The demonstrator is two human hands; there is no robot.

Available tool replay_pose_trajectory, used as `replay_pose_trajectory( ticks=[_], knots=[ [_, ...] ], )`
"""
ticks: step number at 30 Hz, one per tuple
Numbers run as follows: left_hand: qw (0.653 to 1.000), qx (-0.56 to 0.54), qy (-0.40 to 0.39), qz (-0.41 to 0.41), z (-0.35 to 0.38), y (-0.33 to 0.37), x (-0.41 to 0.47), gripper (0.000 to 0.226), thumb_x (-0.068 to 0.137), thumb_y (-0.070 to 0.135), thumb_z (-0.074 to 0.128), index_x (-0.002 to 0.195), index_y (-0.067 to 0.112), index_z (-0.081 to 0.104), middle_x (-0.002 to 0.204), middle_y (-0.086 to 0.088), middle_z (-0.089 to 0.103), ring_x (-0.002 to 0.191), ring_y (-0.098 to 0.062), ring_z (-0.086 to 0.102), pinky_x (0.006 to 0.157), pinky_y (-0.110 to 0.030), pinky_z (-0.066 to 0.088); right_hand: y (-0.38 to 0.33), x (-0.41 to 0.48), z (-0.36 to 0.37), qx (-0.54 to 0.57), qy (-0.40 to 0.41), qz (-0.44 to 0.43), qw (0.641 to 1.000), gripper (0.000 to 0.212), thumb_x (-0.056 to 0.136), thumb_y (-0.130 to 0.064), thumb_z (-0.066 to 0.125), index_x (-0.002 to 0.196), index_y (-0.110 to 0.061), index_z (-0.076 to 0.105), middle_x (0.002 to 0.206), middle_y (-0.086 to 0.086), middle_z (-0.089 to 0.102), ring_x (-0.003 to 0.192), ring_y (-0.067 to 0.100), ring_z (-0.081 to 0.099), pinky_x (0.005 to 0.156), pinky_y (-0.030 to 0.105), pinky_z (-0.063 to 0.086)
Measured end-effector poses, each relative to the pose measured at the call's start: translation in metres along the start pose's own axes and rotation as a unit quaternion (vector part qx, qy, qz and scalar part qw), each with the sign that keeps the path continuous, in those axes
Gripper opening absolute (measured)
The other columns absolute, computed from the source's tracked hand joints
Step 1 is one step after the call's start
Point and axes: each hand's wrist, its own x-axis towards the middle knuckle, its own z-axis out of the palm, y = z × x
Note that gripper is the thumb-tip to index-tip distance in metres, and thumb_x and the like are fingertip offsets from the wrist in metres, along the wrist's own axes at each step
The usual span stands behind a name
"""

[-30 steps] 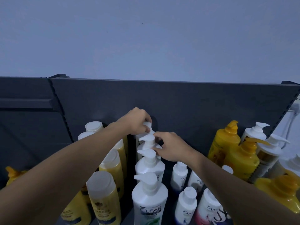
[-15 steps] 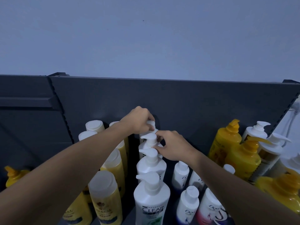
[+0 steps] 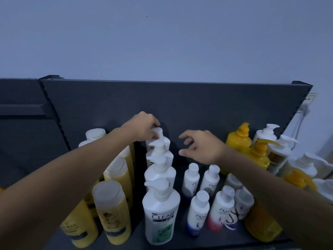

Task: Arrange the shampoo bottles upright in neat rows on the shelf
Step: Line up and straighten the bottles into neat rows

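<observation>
White pump bottles [image 3: 158,179], four, standing upright in one file running from the shelf [image 3: 198,240] front to the dark back panel [image 3: 198,105], pump spouts all turned leftward. Left hand [image 3: 144,128]: fingers [image 3: 153,138] closed on the pump head of the rearmost bottle [image 3: 158,134], apparently to square its spout with the others. Right hand [image 3: 201,148]: fingers spread wide, holding nothing, hovering just right of the file above the small white bottles [image 3: 200,192]. Yellow capped bottles [image 3: 111,210], left, in rows; yellow and white pump bottles [image 3: 255,150], right, loosely grouped, probably still to be aligned.
</observation>
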Motion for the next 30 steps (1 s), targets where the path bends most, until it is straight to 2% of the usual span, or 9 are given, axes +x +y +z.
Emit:
replay_pose_trajectory(
  ticks=[3, 7, 9, 11, 15, 19, 22, 25, 30],
  knots=[
    [0.998, 0.006, 0.066, -0.009, -0.015, 0.013, -0.01, 0.036, 0.09, 0.027, 0.07, 0.126, 0.02, 0.068, 0.112, 0.0, 0.073, 0.099, -0.018, 0.069, 0.088, -0.038, 0.059, 0.01, -0.037, -0.029, -0.034, 0.037, 0.005, 0.999, 0.048, 0.088, -0.039, 0.075, 0.131, -0.022, 0.064, 0.115, -0.002, 0.07, 0.096, 0.01, 0.07, 0.089, 0.029, 0.057],
    [0.988, -0.066, 0.142, 0.013, -0.04, 0.059, -0.038, 0.018, 0.089, 0.027, 0.067, 0.105, 0.027, 0.075, 0.095, 0.008, 0.075, 0.091, -0.014, 0.07, 0.086, -0.039, 0.06, 0.025, -0.087, -0.046, -0.047, 0.065, 0.027, 0.996, 0.036, 0.085, -0.031, 0.079, 0.118, -0.017, 0.072, 0.091, -0.01, 0.07, 0.077, 0.001, 0.065, 0.081, 0.023, 0.055],
    [0.988, -0.089, 0.114, 0.049, -0.045, 0.09, -0.06, 0.015, 0.088, 0.03, 0.068, 0.1, 0.028, 0.076, 0.09, 0.013, 0.074, 0.088, -0.009, 0.07, 0.085, -0.035, 0.059, 0.031, -0.104, -0.045, -0.067, 0.049, 0.028, 0.996, 0.032, 0.087, -0.028, 0.078, 0.116, -0.015, 0.072, 0.076, -0.016, 0.063, 0.069, -0.003, 0.06, 0.073, 0.018, 0.05],
    [0.99, -0.094, 0.062, 0.08, -0.04, 0.119, -0.083, 0.015, 0.088, 0.035, 0.069, 0.099, 0.029, 0.077, 0.09, 0.015, 0.074, 0.086, -0.005, 0.069, 0.084, -0.033, 0.059, 0.035, -0.114, -0.042, -0.089, 0.024, 0.015, 0.996, 0.033, 0.088, -0.027, 0.076, 0.118, -0.014, 0.072, 0.072, -0.018, 0.061, 0.069, -0.003, 0.059, 0.07, 0.018, 0.049],
    [0.993, -0.042, -0.008, 0.109, -0.012, 0.163, -0.117, 0.026, 0.086, 0.043, 0.067, 0.104, 0.028, 0.076, 0.091, 0.011, 0.075, 0.088, -0.011, 0.069, 0.081, -0.036, 0.059, 0.045, -0.121, -0.028, -0.156, -0.049, -0.017, 0.986, 0.044, 0.086, -0.034, 0.076, 0.126, -0.016, 0.067, 0.106, -0.002, 0.072, 0.096, 0.015, 0.068, 0.081, 0.033, 0.056],
    [0.991, 0.062, -0.079, 0.088, 0.018, 0.182, -0.133, 0.039, 0.084, 0.054, 0.066, 0.115, 0.03, 0.07, 0.103, 0.004, 0.072, 0.094, -0.02, 0.067, 0.079, -0.038, 0.057, 0.06, -0.121, -0.011, -0.186, -0.087, -0.063, 0.977, 0.042, 0.081, -0.03, 0.079, 0.12, -0.017, 0.07, 0.101, 0.0, 0.072, 0.094, 0.019, 0.065, 0.068, 0.029, 0.045],
    [0.986, 0.112, -0.091, 0.079, 0.035, 0.193, -0.139, 0.039, 0.085, 0.055, 0.065, 0.114, 0.029, 0.068, 0.103, 0.001, 0.069, 0.095, -0.022, 0.064, 0.075, -0.033, 0.047, 0.072, -0.12, -0.001, -0.184, -0.056, -0.087, 0.977, 0.037, 0.081, -0.028, 0.077, 0.117, -0.021, 0.07, 0.084, -0.006, 0.058, 0.08, 0.014, 0.05, 0.06, 0.026, 0.034],
    [0.985, 0.141, -0.082, 0.054, 0.046, 0.199, -0.138, 0.034, 0.087, 0.051, 0.062, 0.113, 0.03, 0.068, 0.101, 0.0, 0.067, 0.095, -0.023, 0.061, 0.077, -0.033, 0.038, 0.081, -0.115, 0.005, -0.157, -0.035, -0.096, 0.982, 0.034, 0.082, -0.03, 0.078, 0.114, -0.024, 0.071, 0.08, -0.008, 0.054, 0.08, 0.012, 0.046, 0.065, 0.028, 0.039],
    [0.989, 0.119, -0.083, 0.023, 0.048, 0.2, -0.133, 0.031, 0.086, 0.042, 0.067, 0.115, 0.031, 0.072, 0.101, -0.001, 0.066, 0.094, -0.023, 0.063, 0.07, -0.031, 0.047, 0.087, -0.11, 0.005, -0.137, -0.038, -0.124, 0.982, 0.034, 0.08, -0.029, 0.08, 0.113, -0.025, 0.072, 0.074, -0.013, 0.054, 0.082, 0.01, 0.046, 0.069, 0.03, 0.045]
  ],
)
